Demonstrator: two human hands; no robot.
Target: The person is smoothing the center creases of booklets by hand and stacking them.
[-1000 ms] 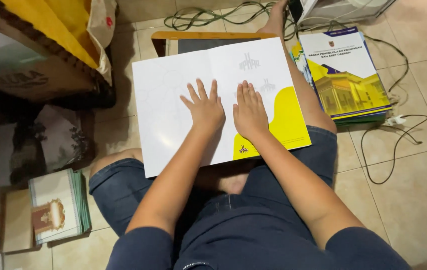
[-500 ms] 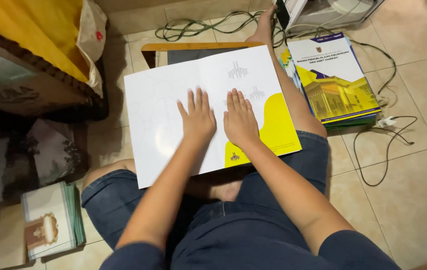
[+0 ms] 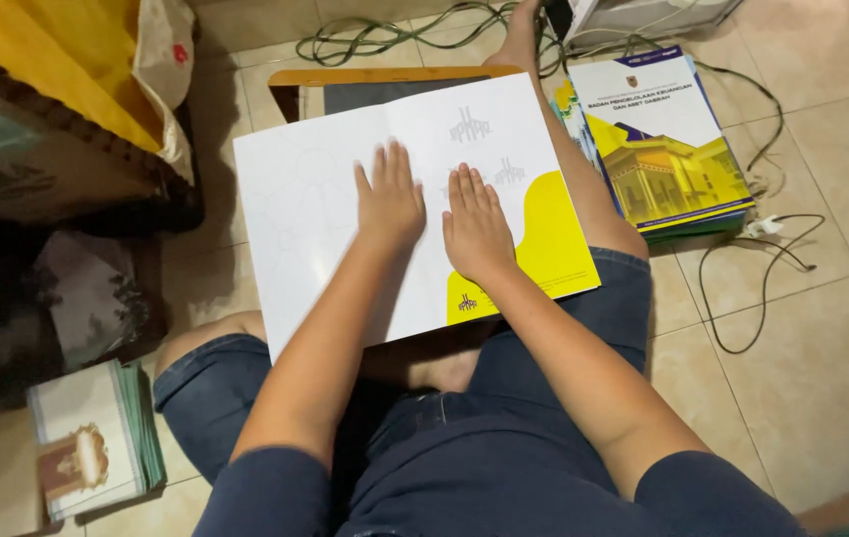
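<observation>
The tiled floor (image 3: 822, 398) takes up most of the view, and its widest bare stretch lies at the lower right, crossed only by a thin black cable (image 3: 743, 298). To the left, a dark cabinet (image 3: 46, 189) with a yellow cloth (image 3: 56, 60) draped over it closes that side off. The person sits on the floor in dark blue shorts, with a large open white folder (image 3: 325, 209) lying flat across the lap. The folder has a yellow corner patch at its lower right; its far edge overlaps a wood-framed slate board (image 3: 384, 85), and its left edge hangs past the knee over bare tile. Just beside its right edge, past the leg, sits a stack of books (image 3: 663, 139) with blue, white and yellow covers, leaving little room between. A smaller stack of green-edged booklets (image 3: 86, 447) rests at the lower left, well apart from the folder. Both hands lie flat, palm down, fingers spread, near the folder's centre fold: the left hand (image 3: 389, 199) and the right hand (image 3: 474, 224) sit close side by side without touching, gripping nothing. Green cables (image 3: 375, 35) coil at the top edge.
</observation>
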